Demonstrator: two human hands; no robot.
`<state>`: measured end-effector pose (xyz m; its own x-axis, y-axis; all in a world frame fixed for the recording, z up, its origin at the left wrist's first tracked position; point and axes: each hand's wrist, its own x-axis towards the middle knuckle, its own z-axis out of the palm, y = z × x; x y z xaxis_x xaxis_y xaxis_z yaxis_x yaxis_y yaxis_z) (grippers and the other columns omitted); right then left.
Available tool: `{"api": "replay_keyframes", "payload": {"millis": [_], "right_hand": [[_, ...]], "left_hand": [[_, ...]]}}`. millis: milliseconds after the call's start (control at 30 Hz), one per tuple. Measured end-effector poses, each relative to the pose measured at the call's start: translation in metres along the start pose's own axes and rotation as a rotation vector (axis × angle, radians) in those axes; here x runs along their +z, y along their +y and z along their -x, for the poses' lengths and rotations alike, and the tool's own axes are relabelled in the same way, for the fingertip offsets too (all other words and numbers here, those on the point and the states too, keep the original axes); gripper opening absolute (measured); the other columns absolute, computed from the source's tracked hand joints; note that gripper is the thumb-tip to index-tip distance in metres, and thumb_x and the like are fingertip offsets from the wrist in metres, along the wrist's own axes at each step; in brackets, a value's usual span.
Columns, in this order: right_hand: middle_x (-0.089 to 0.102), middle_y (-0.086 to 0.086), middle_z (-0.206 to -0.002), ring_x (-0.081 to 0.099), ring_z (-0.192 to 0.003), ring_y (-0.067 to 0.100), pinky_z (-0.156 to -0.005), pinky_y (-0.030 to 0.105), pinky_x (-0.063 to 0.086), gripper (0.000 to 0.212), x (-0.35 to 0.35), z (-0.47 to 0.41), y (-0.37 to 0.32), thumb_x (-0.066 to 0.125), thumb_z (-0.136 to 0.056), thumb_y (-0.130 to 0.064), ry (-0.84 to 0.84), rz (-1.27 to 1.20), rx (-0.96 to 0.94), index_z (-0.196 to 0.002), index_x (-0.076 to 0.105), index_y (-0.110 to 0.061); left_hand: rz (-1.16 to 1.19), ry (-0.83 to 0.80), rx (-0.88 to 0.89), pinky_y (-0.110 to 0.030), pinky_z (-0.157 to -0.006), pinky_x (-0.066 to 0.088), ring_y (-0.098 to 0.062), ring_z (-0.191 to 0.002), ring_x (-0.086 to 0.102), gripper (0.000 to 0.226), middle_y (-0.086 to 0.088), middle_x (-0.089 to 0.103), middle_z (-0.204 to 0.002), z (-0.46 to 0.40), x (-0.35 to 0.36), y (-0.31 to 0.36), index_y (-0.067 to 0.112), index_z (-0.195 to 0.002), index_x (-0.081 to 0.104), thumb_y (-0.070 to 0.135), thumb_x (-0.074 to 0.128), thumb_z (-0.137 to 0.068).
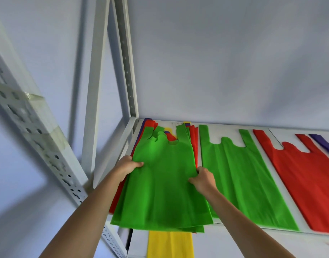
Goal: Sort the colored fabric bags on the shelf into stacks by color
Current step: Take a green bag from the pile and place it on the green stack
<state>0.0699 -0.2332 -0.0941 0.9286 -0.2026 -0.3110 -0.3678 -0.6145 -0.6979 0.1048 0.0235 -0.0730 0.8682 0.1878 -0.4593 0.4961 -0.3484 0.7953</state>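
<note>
Both sides of the top green bag point(160, 183) are pinched, left hand point(127, 167) and right hand point(203, 180) closed on its edges atop the mixed pile point(194, 138); a lift rightward of the right fingers onto the green stack point(243, 183) is judged next

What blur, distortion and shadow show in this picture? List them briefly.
Head view: wide-angle bending curves the perforated upright and leans the rear post; the purple bag at the right edge is smeared; soft even light, faint shadows of the posts on the wall; no glare; the top green bag and both hands, left hand and right hand, are fairly sharp.
</note>
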Motion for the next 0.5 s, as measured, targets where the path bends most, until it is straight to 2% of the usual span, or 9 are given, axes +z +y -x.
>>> {"api": "replay_keyframes", "payload": {"millis": [100, 200, 267, 333, 400, 500], "right_hand": [[0.051, 0.004, -0.088, 0.041, -0.052, 0.007, -0.045, 0.020, 0.038, 0.061, 0.002, 0.000, -0.003, 0.066, -0.085, -0.017, -0.005, -0.145, 0.109, -0.136, 0.035, -0.001], [0.045, 0.001, -0.075, 0.038, -0.052, 0.006, -0.047, 0.020, 0.038, 0.067, 0.003, 0.002, -0.004, 0.064, -0.087, -0.024, -0.035, -0.128, 0.162, -0.139, 0.030, 0.001], [0.053, 0.003, -0.083, 0.038, -0.050, 0.006, -0.049, 0.019, 0.041, 0.066, 0.003, 0.002, -0.004, 0.064, -0.087, -0.023, -0.020, -0.116, 0.139, -0.140, 0.032, 0.000], [0.060, 0.009, -0.108, 0.041, -0.050, 0.005, -0.045, 0.017, 0.039, 0.062, 0.004, 0.003, -0.007, 0.064, -0.087, -0.020, 0.014, -0.107, 0.088, -0.140, 0.036, -0.003], [0.054, 0.012, -0.125, 0.047, -0.055, 0.008, -0.048, 0.018, 0.043, 0.057, 0.007, 0.006, -0.010, 0.065, -0.086, -0.017, 0.038, -0.087, 0.022, -0.136, 0.042, -0.004], [0.055, 0.011, -0.119, 0.048, -0.058, 0.011, -0.051, 0.020, 0.048, 0.052, 0.012, 0.011, -0.017, 0.063, -0.086, -0.013, 0.019, -0.110, -0.065, -0.132, 0.042, -0.006]], "left_hand": [[-0.020, 0.023, 0.014, -0.034, -0.083, 0.052, -0.026, -0.089, 0.064, 0.033, -0.014, 0.067, -0.108, 0.002, 0.002, -0.002, 0.002, -0.110, 0.062, 0.019, 0.072, -0.084], [-0.038, 0.049, 0.023, -0.035, -0.086, 0.052, -0.028, -0.093, 0.065, 0.035, -0.015, 0.067, -0.110, 0.005, 0.005, -0.004, 0.002, -0.112, 0.062, 0.020, 0.072, -0.084], [-0.040, 0.061, 0.027, -0.034, -0.086, 0.052, -0.028, -0.094, 0.066, 0.037, -0.015, 0.067, -0.112, 0.006, 0.005, -0.006, 0.001, -0.113, 0.062, 0.020, 0.073, -0.083], [-0.041, 0.066, 0.030, -0.035, -0.086, 0.053, -0.029, -0.093, 0.066, 0.037, -0.016, 0.068, -0.112, 0.008, 0.005, -0.006, 0.001, -0.113, 0.062, 0.020, 0.073, -0.083], [-0.047, 0.069, 0.024, -0.036, -0.087, 0.053, -0.030, -0.096, 0.067, 0.037, -0.016, 0.068, -0.112, 0.009, 0.006, -0.006, 0.002, -0.114, 0.062, 0.020, 0.072, -0.084], [-0.037, 0.069, 0.029, -0.037, -0.087, 0.054, -0.031, -0.099, 0.067, 0.037, -0.016, 0.068, -0.112, 0.008, 0.006, -0.006, 0.002, -0.115, 0.062, 0.020, 0.071, -0.085]]}}
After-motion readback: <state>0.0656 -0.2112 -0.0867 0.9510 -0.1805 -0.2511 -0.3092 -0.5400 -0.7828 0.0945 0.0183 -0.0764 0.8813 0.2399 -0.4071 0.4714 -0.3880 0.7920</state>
